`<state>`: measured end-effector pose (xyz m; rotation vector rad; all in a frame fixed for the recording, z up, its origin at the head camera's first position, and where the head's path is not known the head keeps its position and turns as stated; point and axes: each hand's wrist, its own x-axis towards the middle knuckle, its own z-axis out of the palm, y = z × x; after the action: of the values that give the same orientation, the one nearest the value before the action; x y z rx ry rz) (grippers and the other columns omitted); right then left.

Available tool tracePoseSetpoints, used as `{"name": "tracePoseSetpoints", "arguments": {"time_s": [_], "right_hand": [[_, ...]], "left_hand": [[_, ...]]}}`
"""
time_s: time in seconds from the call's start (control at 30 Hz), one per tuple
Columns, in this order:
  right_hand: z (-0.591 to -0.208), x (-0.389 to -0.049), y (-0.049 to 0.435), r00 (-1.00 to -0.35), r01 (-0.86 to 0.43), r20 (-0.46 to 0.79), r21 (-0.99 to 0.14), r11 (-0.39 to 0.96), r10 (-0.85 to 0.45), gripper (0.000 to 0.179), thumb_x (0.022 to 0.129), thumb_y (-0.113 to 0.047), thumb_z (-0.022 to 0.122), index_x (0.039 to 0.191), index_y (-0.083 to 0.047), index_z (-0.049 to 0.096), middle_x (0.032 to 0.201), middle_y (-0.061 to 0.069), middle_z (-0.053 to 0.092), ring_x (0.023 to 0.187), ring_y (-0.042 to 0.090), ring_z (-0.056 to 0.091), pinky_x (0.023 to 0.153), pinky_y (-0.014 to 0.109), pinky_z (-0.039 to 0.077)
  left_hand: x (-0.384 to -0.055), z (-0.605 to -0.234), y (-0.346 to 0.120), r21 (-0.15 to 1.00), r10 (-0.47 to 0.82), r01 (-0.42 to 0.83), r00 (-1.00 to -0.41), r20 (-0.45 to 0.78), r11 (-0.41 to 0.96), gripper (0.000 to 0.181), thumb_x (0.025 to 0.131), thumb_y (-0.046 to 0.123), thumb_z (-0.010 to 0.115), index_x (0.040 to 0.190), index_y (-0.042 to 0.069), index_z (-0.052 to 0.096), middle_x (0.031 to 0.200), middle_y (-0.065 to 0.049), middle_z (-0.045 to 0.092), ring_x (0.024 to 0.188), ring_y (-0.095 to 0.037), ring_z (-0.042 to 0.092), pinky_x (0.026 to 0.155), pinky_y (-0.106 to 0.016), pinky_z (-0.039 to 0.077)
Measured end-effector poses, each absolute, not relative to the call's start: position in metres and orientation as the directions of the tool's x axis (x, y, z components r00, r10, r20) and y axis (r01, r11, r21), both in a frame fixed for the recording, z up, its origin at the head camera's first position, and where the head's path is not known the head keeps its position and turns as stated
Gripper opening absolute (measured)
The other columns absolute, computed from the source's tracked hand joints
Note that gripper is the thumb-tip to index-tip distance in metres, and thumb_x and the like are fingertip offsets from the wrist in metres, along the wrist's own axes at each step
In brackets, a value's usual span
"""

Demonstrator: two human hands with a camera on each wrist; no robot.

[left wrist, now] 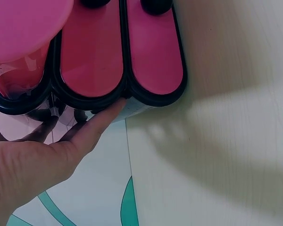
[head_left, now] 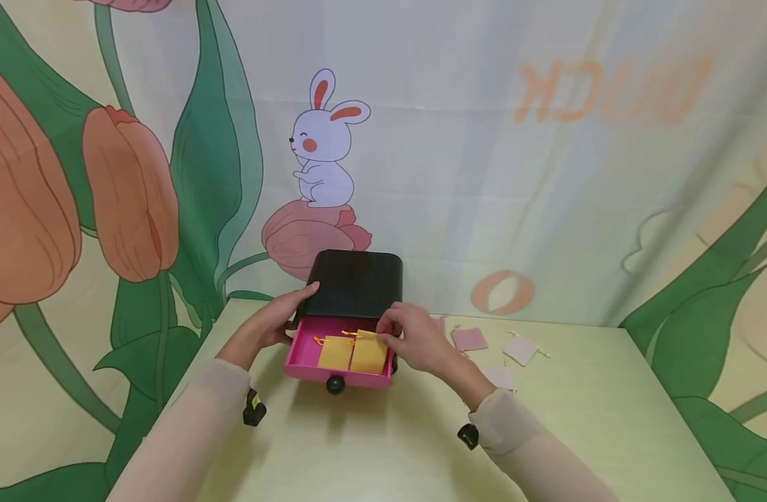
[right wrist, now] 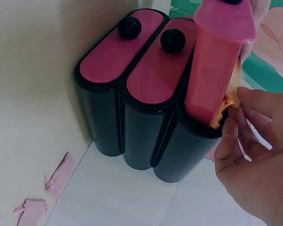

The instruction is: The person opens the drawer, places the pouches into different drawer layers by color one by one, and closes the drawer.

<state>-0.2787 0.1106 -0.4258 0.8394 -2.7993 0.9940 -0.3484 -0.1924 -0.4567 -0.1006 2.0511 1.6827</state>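
A black three-tier drawer cabinet (head_left: 355,282) stands at the back of the table, its top pink drawer (head_left: 305,348) pulled out. Two yellow drawstring pouches lie side by side in that drawer. At the right one (head_left: 369,355), my right hand (head_left: 417,340) pinches the upper edge near the orange cord between thumb and fingers. The left pouch (head_left: 335,355) lies untouched by either hand. Against the cabinet's left side rests my left hand (head_left: 273,317), its thumb by the top edge. In the left wrist view its fingers (left wrist: 96,125) touch the black side, some partly hidden.
Several pale pink and whitish drawstring pouches, among them a pink pouch (head_left: 468,339) and a whitish pouch (head_left: 521,348), lie on the table (head_left: 584,418) right of the cabinet. Below the pulled-out drawer, two lower drawers (right wrist: 115,54) are closed. A printed curtain (head_left: 446,174) hangs behind.
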Motion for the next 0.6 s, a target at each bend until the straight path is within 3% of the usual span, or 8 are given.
{"name": "tracePoseSetpoints", "arguments": {"time_s": [0.17, 0.27, 0.4, 0.5, 0.6], "right_hand": [[-0.427, -0.259, 0.101, -0.814, -0.576, 0.345, -0.584, 0.572, -0.467, 0.020, 0.092, -0.013, 0.084, 0.110, -0.010, 0.075, 0.100, -0.003, 0.067, 0.089, 0.014, 0.061, 0.076, 0.029, 0.059], [-0.426, -0.233, 0.090, -0.774, -0.611, 0.376, -0.655, 0.445, -0.510, 0.013, 0.096, -0.017, 0.081, 0.107, -0.011, 0.077, 0.095, -0.005, 0.071, 0.082, 0.012, 0.062, 0.070, 0.031, 0.059], [-0.440, -0.199, 0.073, -0.789, -0.472, 0.211, -0.809, 0.350, -0.577, 0.015, 0.101, -0.030, 0.076, 0.095, -0.017, 0.079, 0.079, -0.006, 0.072, 0.066, 0.009, 0.063, 0.060, 0.028, 0.057], [-0.463, -0.190, 0.064, -0.829, -0.322, 0.049, -0.857, 0.402, -0.557, 0.027, 0.102, -0.039, 0.072, 0.085, -0.019, 0.078, 0.069, -0.007, 0.069, 0.054, 0.011, 0.063, 0.052, 0.025, 0.053], [-0.486, -0.190, 0.056, -0.869, -0.243, -0.005, -0.866, 0.438, -0.494, 0.036, 0.104, -0.044, 0.069, 0.079, -0.018, 0.074, 0.065, -0.007, 0.067, 0.049, 0.017, 0.064, 0.046, 0.026, 0.050]], "left_hand": [[-0.348, -0.458, -0.193, 0.903, 0.241, -0.359, -0.879, -0.412, 0.235, 0.096, 0.101, 0.072, 0.050, 0.171, 0.017, 0.013, 0.171, -0.021, 0.022, 0.148, -0.056, 0.033, 0.105, -0.068, 0.049], [-0.348, -0.459, -0.194, 0.901, 0.236, -0.363, -0.878, -0.416, 0.235, 0.096, 0.101, 0.072, 0.050, 0.171, 0.018, 0.013, 0.171, -0.021, 0.023, 0.147, -0.056, 0.034, 0.103, -0.067, 0.051], [-0.348, -0.459, -0.195, 0.902, 0.231, -0.364, -0.880, -0.415, 0.234, 0.095, 0.101, 0.071, 0.049, 0.171, 0.018, 0.013, 0.171, -0.020, 0.023, 0.148, -0.056, 0.034, 0.103, -0.067, 0.051], [-0.348, -0.459, -0.194, 0.904, 0.228, -0.361, -0.883, -0.411, 0.231, 0.095, 0.101, 0.072, 0.051, 0.171, 0.018, 0.015, 0.171, -0.020, 0.024, 0.147, -0.056, 0.034, 0.103, -0.067, 0.050], [-0.348, -0.459, -0.194, 0.906, 0.230, -0.354, -0.885, -0.405, 0.230, 0.097, 0.100, 0.072, 0.051, 0.171, 0.017, 0.015, 0.170, -0.021, 0.024, 0.146, -0.056, 0.035, 0.103, -0.067, 0.051]]}}
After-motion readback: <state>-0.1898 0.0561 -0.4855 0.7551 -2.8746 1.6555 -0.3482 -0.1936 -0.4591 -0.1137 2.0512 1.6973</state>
